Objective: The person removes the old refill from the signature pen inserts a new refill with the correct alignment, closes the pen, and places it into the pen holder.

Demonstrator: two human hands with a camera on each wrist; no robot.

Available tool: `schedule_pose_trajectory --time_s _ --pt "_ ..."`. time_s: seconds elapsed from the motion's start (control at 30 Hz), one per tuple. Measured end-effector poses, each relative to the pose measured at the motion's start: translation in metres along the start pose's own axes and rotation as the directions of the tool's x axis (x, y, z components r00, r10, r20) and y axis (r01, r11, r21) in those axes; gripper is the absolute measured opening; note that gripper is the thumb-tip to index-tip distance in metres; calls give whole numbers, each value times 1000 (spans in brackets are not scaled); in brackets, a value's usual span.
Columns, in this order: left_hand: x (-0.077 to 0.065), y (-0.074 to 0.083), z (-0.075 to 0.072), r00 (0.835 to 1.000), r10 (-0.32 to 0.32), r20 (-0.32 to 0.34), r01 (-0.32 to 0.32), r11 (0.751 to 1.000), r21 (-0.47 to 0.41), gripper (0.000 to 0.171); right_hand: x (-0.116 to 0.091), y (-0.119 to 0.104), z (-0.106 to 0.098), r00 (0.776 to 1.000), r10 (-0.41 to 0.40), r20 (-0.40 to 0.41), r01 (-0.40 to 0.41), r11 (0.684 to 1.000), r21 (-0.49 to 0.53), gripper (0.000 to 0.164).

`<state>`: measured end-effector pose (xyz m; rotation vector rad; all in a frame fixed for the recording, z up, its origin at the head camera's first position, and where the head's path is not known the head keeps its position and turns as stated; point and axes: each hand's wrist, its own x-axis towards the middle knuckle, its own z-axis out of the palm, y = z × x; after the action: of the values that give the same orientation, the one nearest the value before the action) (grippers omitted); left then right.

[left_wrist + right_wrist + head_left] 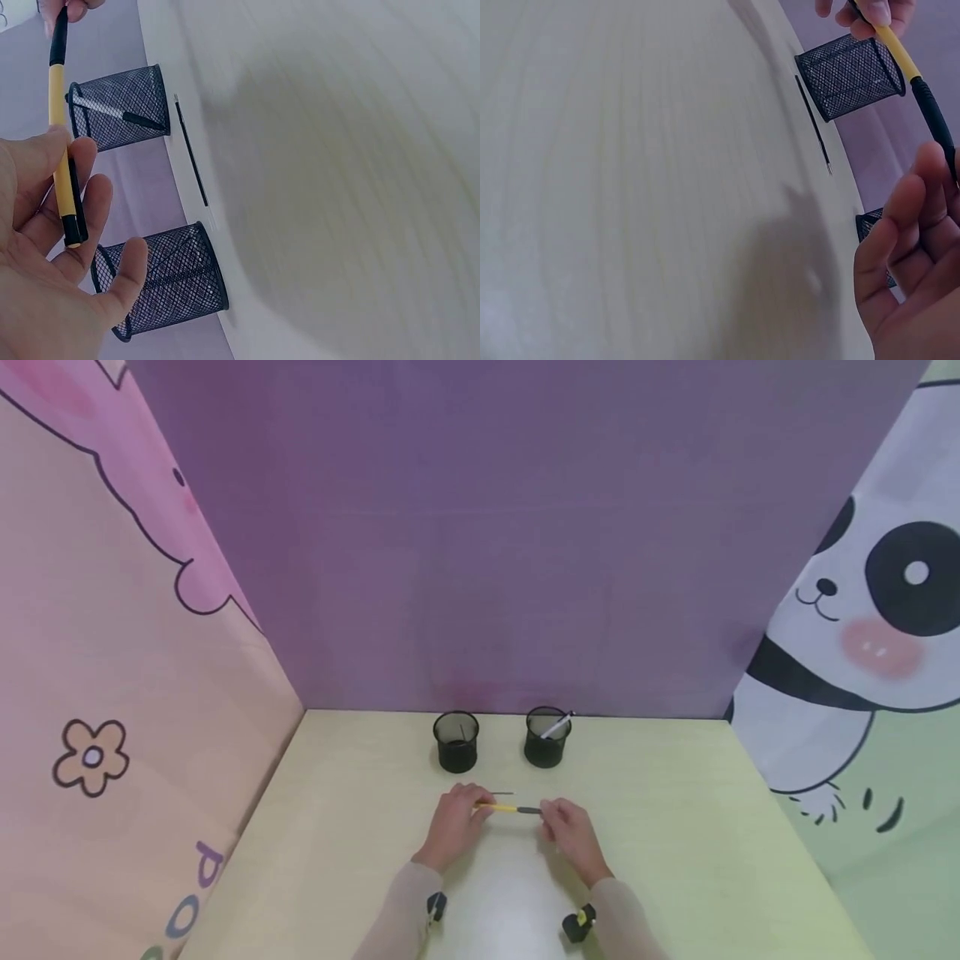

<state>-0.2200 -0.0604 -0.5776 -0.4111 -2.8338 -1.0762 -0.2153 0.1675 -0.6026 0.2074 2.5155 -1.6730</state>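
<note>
A yellow pen (504, 808) with a black ribbed grip is held level above the table between both hands. My left hand (453, 825) pinches its yellow barrel between thumb and forefinger, near the black clip end. At the other end, my right hand (573, 835) grips the black front part; the tip is hidden by the fingers. On the table beyond the hands lies a thin dark pen refill (191, 154) with a pale metal tip, touched by neither hand.
Two black mesh pen cups stand at the back. The left cup (457, 757) holds a thin dark stick; the right cup (543, 752) holds a white pen (556, 726) leaning on its rim. Behind them rises a purple backdrop (510, 568).
</note>
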Motion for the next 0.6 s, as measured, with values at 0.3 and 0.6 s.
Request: schedule_pose_trajectory --time_s 0.3,0.6 --pt "-3 3 -3 999 -33 30 33 999 -11 10 0 -3 1 1000 21 1 -21 998 -60 49" --pt "-6 7 -10 999 -39 -16 39 999 -12 10 -1 -7 -3 999 -35 19 34 997 74 22"
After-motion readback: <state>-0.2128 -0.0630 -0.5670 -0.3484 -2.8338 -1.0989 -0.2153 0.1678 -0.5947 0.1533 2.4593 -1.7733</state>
